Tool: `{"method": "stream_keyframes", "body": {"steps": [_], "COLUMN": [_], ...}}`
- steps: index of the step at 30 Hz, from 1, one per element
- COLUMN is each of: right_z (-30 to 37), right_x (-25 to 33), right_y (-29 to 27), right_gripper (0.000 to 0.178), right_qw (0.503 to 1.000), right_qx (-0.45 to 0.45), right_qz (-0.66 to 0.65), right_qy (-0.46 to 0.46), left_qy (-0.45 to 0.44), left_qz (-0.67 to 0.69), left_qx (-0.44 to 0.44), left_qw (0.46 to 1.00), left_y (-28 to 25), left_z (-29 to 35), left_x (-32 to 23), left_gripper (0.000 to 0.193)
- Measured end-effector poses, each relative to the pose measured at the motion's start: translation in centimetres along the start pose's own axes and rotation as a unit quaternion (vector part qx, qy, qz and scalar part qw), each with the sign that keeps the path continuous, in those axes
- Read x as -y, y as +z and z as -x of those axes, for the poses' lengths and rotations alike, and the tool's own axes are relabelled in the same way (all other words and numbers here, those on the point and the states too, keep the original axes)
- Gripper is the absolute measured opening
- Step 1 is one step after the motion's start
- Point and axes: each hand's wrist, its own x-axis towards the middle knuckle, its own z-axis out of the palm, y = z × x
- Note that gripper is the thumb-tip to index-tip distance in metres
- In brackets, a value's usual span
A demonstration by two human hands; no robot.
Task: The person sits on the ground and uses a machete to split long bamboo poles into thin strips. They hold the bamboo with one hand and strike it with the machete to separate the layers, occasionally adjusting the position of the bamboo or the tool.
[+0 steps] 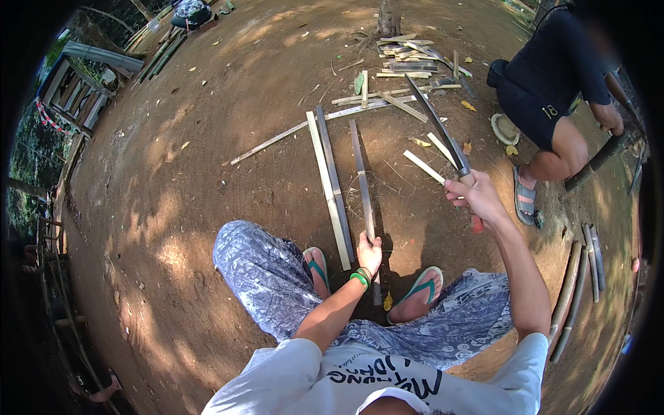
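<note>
My left hand (pixel 369 256), with a green band at its wrist, grips a long split bamboo strip (pixel 362 180) near its lower end. That strip points away from me between my sandalled feet. In my right hand (pixel 482 199) is the handle of a machete (pixel 437 124), its dark curved blade raised and slanting up to the left, apart from the strip. Left of the held strip lie a pale bamboo strip (pixel 327 187) and a darker bamboo strip (pixel 335 181), side by side on the soil. Short pale bamboo pieces (pixel 423 166) show beside and behind the blade.
Ahead, a pile of split bamboo (pixel 408 59) lies by a tree trunk (pixel 389 17). A long thin strip (pixel 283 133) crosses the ground. At right a co-worker (pixel 546 97) crouches, holding a bamboo pole (pixel 598 160). Bamboo poles (pixel 568 294) lie at lower right.
</note>
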Motion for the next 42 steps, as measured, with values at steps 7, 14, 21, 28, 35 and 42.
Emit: {"method": "stream_keyframes", "body": {"steps": [7,14,21,28,35,42], "right_z": [0.3,0.1,0.5,-0.4,-0.4,0.1], "right_x": [0.7,-0.8,-1.2,-1.1,-1.3,-1.9], "right_y": [1.9,1.3,0.2,1.1,0.9,0.2], "right_gripper": [0.027,0.025,0.023,0.024,0.027,0.029], "right_qw": [0.999,0.998,0.998,0.999,0.998,0.998], "right_qx": [0.04,0.038,0.02,0.022,0.022,0.012], "right_qz": [0.024,0.055,0.063,0.047,0.052,0.067], "right_qy": [-0.025,-0.01,0.017,0.006,-0.015,-0.012], "left_qy": [-0.018,-0.001,0.003,-0.031,0.007,0.027], "left_qz": [-0.033,-0.279,-0.371,-0.327,-0.397,-0.259], "left_qx": [0.038,-0.099,-0.048,-0.108,-0.013,-0.05], "left_qw": [0.999,0.955,0.928,0.938,0.918,0.964], "left_y": [-1.2,-2.7,-3.7,-4.2,-5.7,-4.1], "left_z": [-1.7,-3.5,-4.5,-6.0,-5.8,-4.4], "left_x": [1.1,3.5,3.2,6.0,7.9,5.6], "left_gripper": [0.06,0.051,0.039,0.02,0.027,0.038]}}
